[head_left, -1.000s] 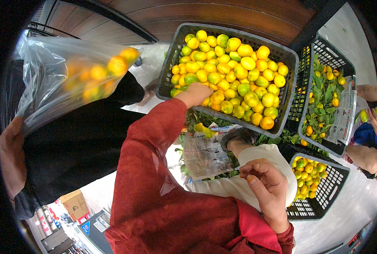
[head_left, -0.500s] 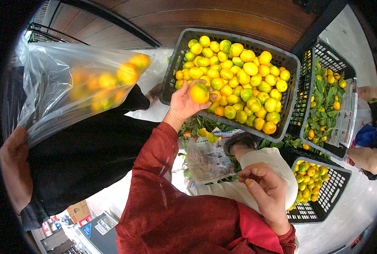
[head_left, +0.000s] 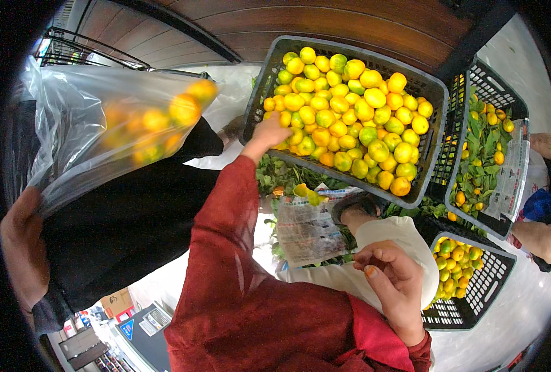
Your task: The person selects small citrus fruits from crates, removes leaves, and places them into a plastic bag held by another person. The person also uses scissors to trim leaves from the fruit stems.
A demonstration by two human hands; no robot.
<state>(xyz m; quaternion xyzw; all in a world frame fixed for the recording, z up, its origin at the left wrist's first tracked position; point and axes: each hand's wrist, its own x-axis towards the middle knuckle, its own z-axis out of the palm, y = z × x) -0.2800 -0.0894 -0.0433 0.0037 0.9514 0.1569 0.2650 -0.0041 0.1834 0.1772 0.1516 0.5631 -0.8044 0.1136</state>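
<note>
My left hand [head_left: 269, 134] reaches over the near left rim of a black plastic crate [head_left: 343, 175] full of yellow-green tangerines [head_left: 349, 115]. Its back faces up and its fingers go down among the fruit, so whether they grip a tangerine is hidden. In front of my body, above my light trousers [head_left: 394, 234], my right hand [head_left: 392, 282] is loosely closed. Its fingers curl toward the thumb, which has an orange mark at the tip. No object shows in it.
At left another person's hand [head_left: 22, 229] holds a clear plastic bag [head_left: 71, 118] with tangerines. Crates of leafy fruit [head_left: 483, 152] and tangerines [head_left: 452, 266] stand at right. Newspaper [head_left: 309, 232] and leaves lie below the main crate, with a wooden panel [head_left: 349, 25] behind it.
My left hand held a tangerine palm up over the crate. Now it has turned over and moved left, down among the fruit, with no separate tangerine visible in it. My right hand stays nearly still.
</note>
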